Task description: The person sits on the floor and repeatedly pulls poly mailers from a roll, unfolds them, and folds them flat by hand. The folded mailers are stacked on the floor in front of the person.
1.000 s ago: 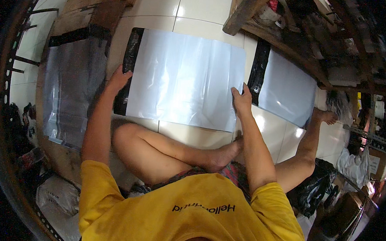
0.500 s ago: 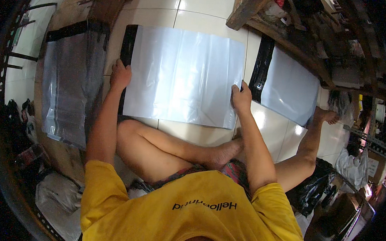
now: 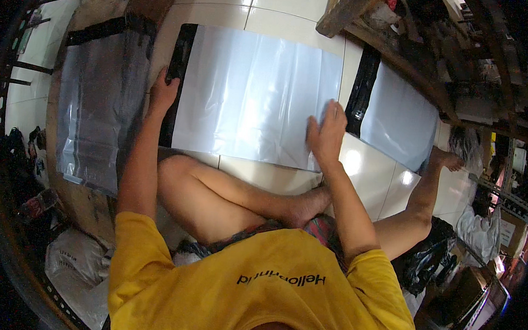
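A silvery-white plastic mailing bag [image 3: 252, 96] with a black strip along its left edge lies flat in front of me. My left hand [image 3: 162, 93] is closed at that strip, thumb on top and fingers at the outer edge. On the opposite side, my right hand [image 3: 328, 131] rests at the bag's right edge, its thumb held apart from the fingers and slightly blurred. The fingers look loose, not pinching the plastic.
More such bags with black edges lie to the left [image 3: 103, 103] on brown cardboard and to the right [image 3: 398, 115] on the tiles. A wooden frame [image 3: 395, 58] stands at the far right. My bare legs [image 3: 215, 192] are folded near the bag.
The bag has shifted slightly away from me, with my left hand at its strip. My right hand has loosened from the right edge and moved slightly, thumb spreading from the fingers.
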Demonstrator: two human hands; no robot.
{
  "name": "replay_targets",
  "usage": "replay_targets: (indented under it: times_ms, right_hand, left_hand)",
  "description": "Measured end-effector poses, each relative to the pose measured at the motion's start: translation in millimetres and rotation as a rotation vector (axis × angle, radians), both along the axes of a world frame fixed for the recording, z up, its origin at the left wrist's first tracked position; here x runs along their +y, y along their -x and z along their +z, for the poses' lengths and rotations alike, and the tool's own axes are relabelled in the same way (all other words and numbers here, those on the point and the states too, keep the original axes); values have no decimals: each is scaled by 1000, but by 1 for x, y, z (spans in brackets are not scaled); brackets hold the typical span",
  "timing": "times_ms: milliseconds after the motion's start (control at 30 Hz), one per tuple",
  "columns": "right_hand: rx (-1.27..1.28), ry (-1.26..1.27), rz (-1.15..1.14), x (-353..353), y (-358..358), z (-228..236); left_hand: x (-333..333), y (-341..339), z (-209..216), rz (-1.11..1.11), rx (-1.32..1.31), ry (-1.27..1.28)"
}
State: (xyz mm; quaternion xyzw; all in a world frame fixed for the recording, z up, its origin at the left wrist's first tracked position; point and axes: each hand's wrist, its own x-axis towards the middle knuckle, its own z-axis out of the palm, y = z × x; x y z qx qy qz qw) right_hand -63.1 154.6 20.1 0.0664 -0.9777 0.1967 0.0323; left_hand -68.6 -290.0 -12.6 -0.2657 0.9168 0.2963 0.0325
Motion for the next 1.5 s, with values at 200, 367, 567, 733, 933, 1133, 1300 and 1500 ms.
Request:
replay_targets:
  times_ms: [200, 367, 567, 733, 933, 1133, 1300, 1500]
  right_hand:
    - [-159, -297, 318, -16, -49, -9]
    - [-158, -346, 320, -12, -56, -21]
    - [-196, -345, 312, -11, -54, -26]
    - [-178, -326, 303, -10, -54, -29]
    - [-181, -309, 304, -5, -55, -44]
    - [-187, -294, 274, -5, -57, -37]
    - [-203, -334, 256, -8, -52, -31]
    - [-114, -188, 300, -11, -14, -10]
  left_hand:
    - [-3, -1, -13, -54, 46, -4]
    - [-18, -3, -44, -102, 84, 127]
    - [13, 2, -18, -29, -41, 433]
    - [191, 8, 17, -582, 388, 48]
    - [273, -45, -9, -1101, 241, -28]
    - [179, -42, -4, -888, 30, 310]
    - [102, -41, 9, -783, 20, 315]
    - [101, -43, 7, -786, 63, 317]
